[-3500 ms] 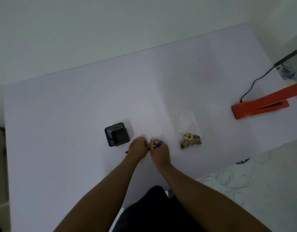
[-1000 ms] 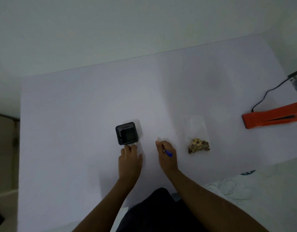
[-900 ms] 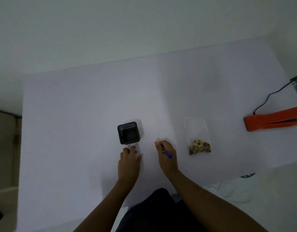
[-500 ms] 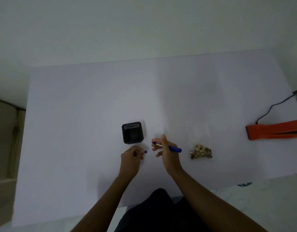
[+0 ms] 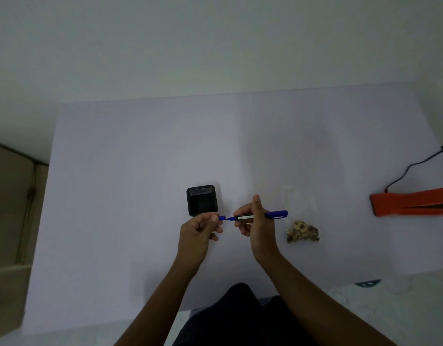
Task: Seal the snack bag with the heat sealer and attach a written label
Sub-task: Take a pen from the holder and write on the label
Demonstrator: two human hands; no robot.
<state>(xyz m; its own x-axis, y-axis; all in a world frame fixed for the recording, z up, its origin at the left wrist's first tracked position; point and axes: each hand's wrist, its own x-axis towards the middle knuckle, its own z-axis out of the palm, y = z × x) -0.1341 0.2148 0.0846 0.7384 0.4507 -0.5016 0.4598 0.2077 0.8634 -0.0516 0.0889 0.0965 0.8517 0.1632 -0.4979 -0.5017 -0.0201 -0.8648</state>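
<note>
My right hand (image 5: 255, 222) grips a blue marker pen (image 5: 275, 214) held level above the table, its tip pointing left. My left hand (image 5: 199, 229) pinches the small blue pen cap (image 5: 222, 217) just left of that tip; cap and tip are close but apart. A clear snack bag (image 5: 300, 208) with a clump of brown snacks (image 5: 302, 232) at its near end lies flat on the table, right of my right hand. The orange heat sealer (image 5: 410, 204) sits at the table's far right, partly cut off by the frame. No label is visible.
A black square holder (image 5: 202, 200) stands on the white table (image 5: 140, 171) just beyond my left hand. A black cord (image 5: 412, 171) runs from the sealer to the right edge. A beige cabinet (image 5: 10, 208) stands left of the table.
My right hand lifted the pen off the table and turned it level. My left hand left the table, took up the cap and brought it to the pen's tip.
</note>
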